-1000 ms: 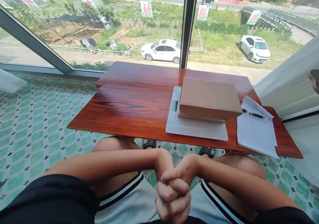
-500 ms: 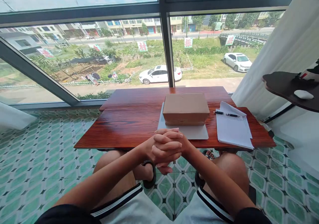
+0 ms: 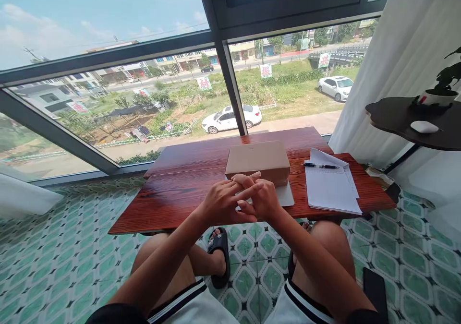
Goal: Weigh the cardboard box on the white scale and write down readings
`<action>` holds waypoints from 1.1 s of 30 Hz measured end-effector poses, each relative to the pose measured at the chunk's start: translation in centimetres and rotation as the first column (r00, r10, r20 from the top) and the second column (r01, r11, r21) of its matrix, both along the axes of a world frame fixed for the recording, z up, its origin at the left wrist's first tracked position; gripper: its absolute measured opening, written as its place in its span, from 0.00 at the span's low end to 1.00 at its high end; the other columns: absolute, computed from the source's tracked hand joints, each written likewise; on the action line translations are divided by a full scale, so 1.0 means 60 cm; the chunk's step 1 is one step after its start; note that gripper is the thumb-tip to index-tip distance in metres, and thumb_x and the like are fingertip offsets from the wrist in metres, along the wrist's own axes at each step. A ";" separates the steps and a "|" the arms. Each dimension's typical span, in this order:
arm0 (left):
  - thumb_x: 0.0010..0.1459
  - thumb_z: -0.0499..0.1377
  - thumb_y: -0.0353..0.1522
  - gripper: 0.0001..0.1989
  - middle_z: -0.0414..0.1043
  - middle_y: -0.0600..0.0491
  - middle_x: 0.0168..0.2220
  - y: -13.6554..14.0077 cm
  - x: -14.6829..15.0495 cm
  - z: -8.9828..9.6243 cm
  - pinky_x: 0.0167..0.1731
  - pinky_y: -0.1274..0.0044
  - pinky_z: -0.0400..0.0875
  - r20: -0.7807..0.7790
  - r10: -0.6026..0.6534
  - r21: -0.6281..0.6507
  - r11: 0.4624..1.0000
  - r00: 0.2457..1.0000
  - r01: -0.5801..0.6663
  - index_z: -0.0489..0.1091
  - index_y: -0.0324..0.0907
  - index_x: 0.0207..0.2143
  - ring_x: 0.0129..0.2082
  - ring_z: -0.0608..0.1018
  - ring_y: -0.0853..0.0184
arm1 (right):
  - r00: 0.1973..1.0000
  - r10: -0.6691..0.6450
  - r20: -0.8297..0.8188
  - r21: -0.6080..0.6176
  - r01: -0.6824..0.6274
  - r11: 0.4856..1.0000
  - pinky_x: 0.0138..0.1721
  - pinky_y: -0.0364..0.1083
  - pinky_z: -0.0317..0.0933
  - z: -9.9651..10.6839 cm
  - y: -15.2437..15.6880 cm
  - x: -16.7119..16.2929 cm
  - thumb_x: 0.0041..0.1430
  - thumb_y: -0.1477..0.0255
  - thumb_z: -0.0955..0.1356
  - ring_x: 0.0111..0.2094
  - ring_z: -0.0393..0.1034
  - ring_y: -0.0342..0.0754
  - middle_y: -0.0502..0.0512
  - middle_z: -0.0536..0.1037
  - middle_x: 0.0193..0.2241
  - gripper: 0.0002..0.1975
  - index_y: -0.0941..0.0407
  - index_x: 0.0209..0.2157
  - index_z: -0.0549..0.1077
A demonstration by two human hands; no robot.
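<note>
Your left hand (image 3: 222, 201) and right hand (image 3: 266, 198) have loosened their tight clasp, fingers now partly spread yet interlaced, so they hold only each other. Beyond them, a flat grey board (image 3: 287, 196) on the wooden surface (image 3: 169, 197) carries the closed cardboard box (image 3: 257, 156).

"What lettering could you read?"

"Large red characters outdoors: 村 stood on the middle board (image 3: 204, 83), 振 on the next board to its right (image 3: 266, 71), and 兴 on the rightmost board (image 3: 324, 60)."

"And farther left?"

"The far-left board (image 3: 77, 107) and its neighbour (image 3: 141, 92) carried red characters too, but those were too small and slanted to make out."

"Anything on the bench (image 3: 169, 201)?"

"Handwriting on the papers (image 3: 329, 189), too tiny to read."
</note>
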State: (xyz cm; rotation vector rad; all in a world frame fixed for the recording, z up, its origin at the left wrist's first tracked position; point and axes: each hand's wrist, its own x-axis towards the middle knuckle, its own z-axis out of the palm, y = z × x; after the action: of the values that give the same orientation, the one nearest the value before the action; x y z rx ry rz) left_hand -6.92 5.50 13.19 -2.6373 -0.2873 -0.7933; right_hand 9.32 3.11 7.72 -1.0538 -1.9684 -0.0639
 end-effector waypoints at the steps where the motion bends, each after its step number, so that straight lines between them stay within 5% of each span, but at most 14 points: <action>1: 0.66 0.48 0.57 0.39 0.77 0.36 0.53 0.002 0.000 -0.002 0.36 0.72 0.78 0.022 0.004 0.003 1.000 1.000 -0.005 0.57 0.40 0.68 0.40 0.84 0.59 | 1.000 0.007 -0.030 0.030 -0.006 1.000 0.32 0.49 0.64 0.000 0.003 0.004 0.70 0.49 0.54 0.32 0.77 0.51 0.56 0.83 0.36 0.29 0.54 0.54 0.71; 6: 0.68 0.58 0.37 0.25 0.80 0.47 0.50 0.025 -0.023 -0.021 0.47 0.73 0.76 0.256 0.167 -0.118 0.983 0.952 -0.141 0.61 0.45 0.66 0.46 0.83 0.62 | 0.914 -0.134 -0.383 0.156 0.207 0.966 0.39 0.49 0.67 0.010 0.020 0.050 0.73 0.66 0.52 0.36 0.76 0.49 0.54 0.81 0.35 0.17 0.54 0.49 0.67; 10: 0.68 0.55 0.35 0.24 0.77 0.47 0.55 0.046 -0.046 -0.040 0.58 0.65 0.71 0.370 0.435 -0.413 0.869 0.821 -0.274 0.61 0.45 0.64 0.57 0.77 0.59 | 0.800 -0.389 -0.457 0.213 0.523 0.825 0.47 0.56 0.66 0.026 0.032 0.092 0.70 0.66 0.56 0.43 0.72 0.54 0.60 0.77 0.40 0.12 0.54 0.44 0.67; 13: 0.66 0.55 0.37 0.26 0.72 0.44 0.61 0.063 -0.056 -0.058 0.62 0.61 0.66 0.390 0.534 -0.571 0.779 0.750 -0.258 0.61 0.43 0.64 0.62 0.72 0.57 | 0.744 -0.505 -0.438 0.137 0.610 0.781 0.54 0.59 0.63 0.024 0.042 0.109 0.68 0.67 0.59 0.47 0.70 0.56 0.63 0.76 0.43 0.13 0.56 0.48 0.68; 17: 0.65 0.55 0.40 0.29 0.65 0.40 0.65 0.083 -0.063 -0.085 0.62 0.57 0.65 0.359 0.629 -0.734 0.647 0.689 -0.208 0.60 0.40 0.65 0.65 0.68 0.54 | 0.702 -0.583 -0.408 -0.034 0.627 0.778 0.62 0.62 0.56 -0.002 0.053 0.123 0.67 0.65 0.61 0.55 0.66 0.58 0.66 0.74 0.51 0.18 0.59 0.54 0.67; 22: 0.66 0.54 0.45 0.32 0.61 0.40 0.68 0.099 -0.061 -0.113 0.61 0.61 0.67 0.310 0.649 -0.891 0.453 0.695 -0.026 0.59 0.40 0.67 0.66 0.66 0.53 | 0.692 -0.616 -0.376 -0.323 0.525 0.788 0.65 0.63 0.53 -0.031 0.044 0.140 0.66 0.57 0.60 0.65 0.59 0.60 0.69 0.67 0.62 0.29 0.59 0.62 0.63; 26: 0.65 0.54 0.49 0.36 0.59 0.38 0.69 0.106 -0.052 -0.132 0.59 0.61 0.69 0.289 0.647 -0.944 0.313 0.705 0.100 0.57 0.39 0.68 0.66 0.66 0.52 | 0.707 -0.615 -0.349 -0.439 0.457 0.774 0.67 0.63 0.51 -0.039 0.027 0.147 0.67 0.52 0.58 0.66 0.58 0.60 0.69 0.62 0.66 0.36 0.60 0.67 0.58; 30: 0.65 0.52 0.51 0.38 0.58 0.37 0.69 0.104 -0.041 -0.142 0.57 0.62 0.70 0.269 0.627 -0.957 0.259 0.731 0.129 0.55 0.38 0.69 0.65 0.67 0.50 | 0.742 -0.621 -0.253 -0.437 0.485 0.757 0.67 0.64 0.51 -0.043 0.014 0.146 0.69 0.50 0.55 0.67 0.58 0.60 0.70 0.63 0.66 0.37 0.61 0.69 0.56; 33: 0.67 0.50 0.52 0.37 0.62 0.39 0.67 0.096 -0.034 -0.138 0.60 0.62 0.67 0.266 0.572 -0.950 0.293 0.776 0.109 0.53 0.40 0.70 0.63 0.71 0.52 | 0.769 -0.601 -0.217 -0.465 0.460 0.757 0.65 0.63 0.55 -0.048 0.009 0.142 0.69 0.50 0.54 0.66 0.60 0.61 0.70 0.66 0.64 0.36 0.61 0.66 0.61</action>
State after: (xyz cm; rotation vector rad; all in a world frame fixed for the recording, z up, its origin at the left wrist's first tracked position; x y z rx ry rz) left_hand -8.96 11.24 4.91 -3.0118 -1.8646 -1.7090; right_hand 17.86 3.68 4.84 -1.7493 -1.3135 0.2011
